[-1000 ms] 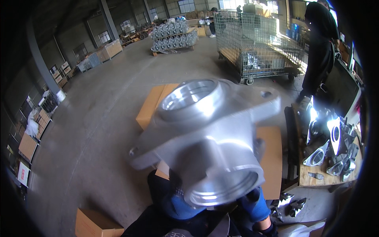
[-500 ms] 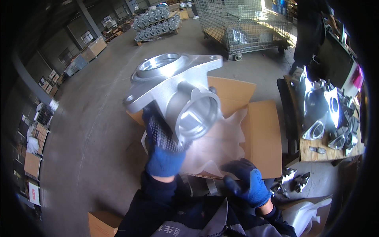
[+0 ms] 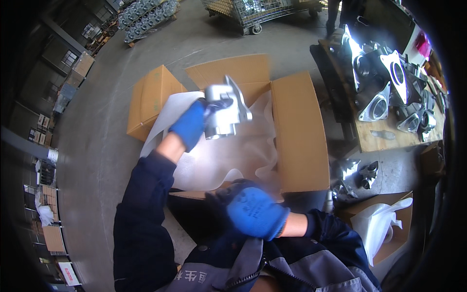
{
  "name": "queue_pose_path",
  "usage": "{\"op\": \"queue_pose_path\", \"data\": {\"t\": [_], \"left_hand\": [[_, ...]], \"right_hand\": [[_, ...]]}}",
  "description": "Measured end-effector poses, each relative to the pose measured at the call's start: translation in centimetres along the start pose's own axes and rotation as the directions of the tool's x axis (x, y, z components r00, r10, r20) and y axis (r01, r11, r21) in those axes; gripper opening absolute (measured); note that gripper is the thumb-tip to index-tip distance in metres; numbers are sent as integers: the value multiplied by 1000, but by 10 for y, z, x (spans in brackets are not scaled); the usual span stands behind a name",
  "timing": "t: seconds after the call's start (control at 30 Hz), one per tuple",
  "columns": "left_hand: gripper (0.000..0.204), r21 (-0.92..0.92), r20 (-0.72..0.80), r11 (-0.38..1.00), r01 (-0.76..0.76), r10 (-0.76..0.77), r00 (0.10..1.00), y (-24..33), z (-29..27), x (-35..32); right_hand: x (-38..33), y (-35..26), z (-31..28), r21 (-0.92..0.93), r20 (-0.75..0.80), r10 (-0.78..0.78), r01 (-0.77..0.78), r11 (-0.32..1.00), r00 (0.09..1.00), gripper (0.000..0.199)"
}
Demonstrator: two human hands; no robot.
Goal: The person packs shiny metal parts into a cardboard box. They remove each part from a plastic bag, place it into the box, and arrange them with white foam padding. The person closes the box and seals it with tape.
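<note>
My left hand (image 3: 188, 124), in a blue glove with a dark palm, grips a silvery metal casting (image 3: 223, 111) with a flange and a round bore. The casting hangs over an open cardboard box (image 3: 300, 134), apart from its bottom. White foam sheet (image 3: 209, 163) lines the box, and its wavy edges stand up along the sides. My right hand (image 3: 255, 210), gloved alike, is at the box's near edge, in front of my jacket. Its fingers are dark and smeared by motion, so I cannot tell whether they touch the edge.
A wooden bench (image 3: 362, 134) at the right carries several similar castings (image 3: 377, 104). More metal parts (image 3: 368, 174) lie on the floor below. A smaller box (image 3: 401, 233) with white foam is at the lower right. Behind stand a wire cage cart (image 3: 248, 17) and a pallet of castings (image 3: 146, 19).
My left hand has carried the casting away from me and down over the box, turning it. My right hand has shifted left along the near edge. The view has tilted down.
</note>
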State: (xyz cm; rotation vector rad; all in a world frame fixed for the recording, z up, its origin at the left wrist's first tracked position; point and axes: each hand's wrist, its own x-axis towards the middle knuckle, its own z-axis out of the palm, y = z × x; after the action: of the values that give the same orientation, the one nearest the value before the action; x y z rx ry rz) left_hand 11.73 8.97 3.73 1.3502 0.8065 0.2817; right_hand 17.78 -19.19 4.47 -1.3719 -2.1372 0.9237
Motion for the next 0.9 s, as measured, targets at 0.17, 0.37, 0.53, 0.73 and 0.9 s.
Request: {"op": "queue_pose_path", "data": {"t": [0.17, 0.37, 0.53, 0.73, 0.9], "left_hand": [[59, 613, -200, 751, 243, -150, 968, -69, 17, 68], [72, 808, -422, 419, 414, -79, 903, -114, 9, 107], [69, 829, -491, 341, 443, 67, 868, -136, 18, 147], [62, 804, -394, 476, 357, -23, 919, -222, -66, 193], [81, 847, -487, 184, 499, -110, 867, -194, -60, 194]], "right_hand": [[14, 22, 52, 166, -108, -68, 86, 982, 992, 49], [3, 27, -1, 353, -57, 27, -5, 936, 998, 47], [-14, 54, 36, 467, -231, -21, 129, 875, 973, 48], [1, 46, 27, 277, -507, -40, 207, 938, 861, 28], [-18, 33, -42, 476, -610, 192, 162, 864, 769, 31]]}}
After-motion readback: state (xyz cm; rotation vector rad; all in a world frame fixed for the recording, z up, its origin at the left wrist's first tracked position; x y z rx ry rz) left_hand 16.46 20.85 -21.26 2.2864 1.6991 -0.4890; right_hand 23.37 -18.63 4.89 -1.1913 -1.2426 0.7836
